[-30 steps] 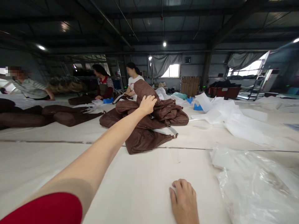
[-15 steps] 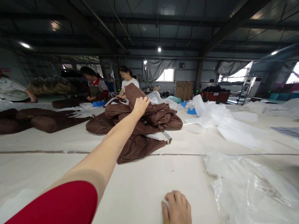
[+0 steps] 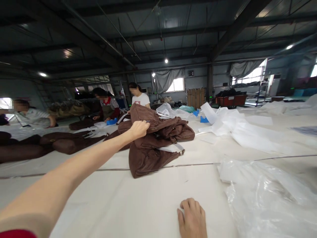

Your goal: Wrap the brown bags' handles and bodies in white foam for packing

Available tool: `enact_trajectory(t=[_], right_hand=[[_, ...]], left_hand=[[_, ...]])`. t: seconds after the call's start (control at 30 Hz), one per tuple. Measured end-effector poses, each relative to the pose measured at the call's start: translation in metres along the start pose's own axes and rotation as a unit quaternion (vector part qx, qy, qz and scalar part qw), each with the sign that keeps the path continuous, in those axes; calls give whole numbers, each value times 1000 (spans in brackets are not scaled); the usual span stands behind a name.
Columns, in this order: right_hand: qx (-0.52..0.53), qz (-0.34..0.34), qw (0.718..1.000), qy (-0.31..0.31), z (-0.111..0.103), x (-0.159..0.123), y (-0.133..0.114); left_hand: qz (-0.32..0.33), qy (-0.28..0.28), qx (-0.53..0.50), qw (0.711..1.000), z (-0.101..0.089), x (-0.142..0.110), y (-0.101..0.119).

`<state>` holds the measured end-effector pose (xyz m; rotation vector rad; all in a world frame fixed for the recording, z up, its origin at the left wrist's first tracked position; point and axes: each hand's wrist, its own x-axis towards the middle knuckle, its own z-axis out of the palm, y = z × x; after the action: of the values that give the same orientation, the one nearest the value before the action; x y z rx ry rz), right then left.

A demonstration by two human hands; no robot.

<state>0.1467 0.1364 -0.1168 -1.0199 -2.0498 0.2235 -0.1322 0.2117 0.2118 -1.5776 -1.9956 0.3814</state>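
Note:
My left hand (image 3: 140, 129) reaches out over a heap of brown handbags, its fingers closed on the upper handbag (image 3: 143, 114). That bag stands tilted up on the heap. Below it, another brown handbag (image 3: 146, 160) lies on the white table (image 3: 119, 205), its strap end with a metal ring pointing right. More brown handbag parts (image 3: 184, 132) show at the heap's right side. Near the front edge of view my right hand (image 3: 192, 216) rests palm down on the table, fingers loosely bent and thumb apart, holding nothing.
Clear plastic bags (image 3: 262, 195) lie at front right, with white paper sheets (image 3: 230, 124) behind them. More brown bags (image 3: 66, 143) lie at left. Blue pieces (image 3: 204, 119) stand behind the heap. Across the table are several people, one in a white shirt (image 3: 140, 99).
My left hand has come lower and a little left on the heap, and the upper handbag has shifted with it. My right hand stays on the table. The view has tilted up slightly.

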Motion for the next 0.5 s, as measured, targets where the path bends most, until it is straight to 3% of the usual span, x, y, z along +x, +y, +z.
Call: enact_trajectory(t=[0.13, 0.3, 0.5], right_hand=[[12, -12, 999, -29, -4, -1, 4], [-2, -4, 998, -60, -13, 1, 1], [2, 1, 998, -71, -34, 7, -8]], left_hand=[[28, -10, 6, 1000, -27, -56, 11], [61, -36, -9, 997, -71, -138, 44], [144, -100, -136, 975, -132, -252, 93]])
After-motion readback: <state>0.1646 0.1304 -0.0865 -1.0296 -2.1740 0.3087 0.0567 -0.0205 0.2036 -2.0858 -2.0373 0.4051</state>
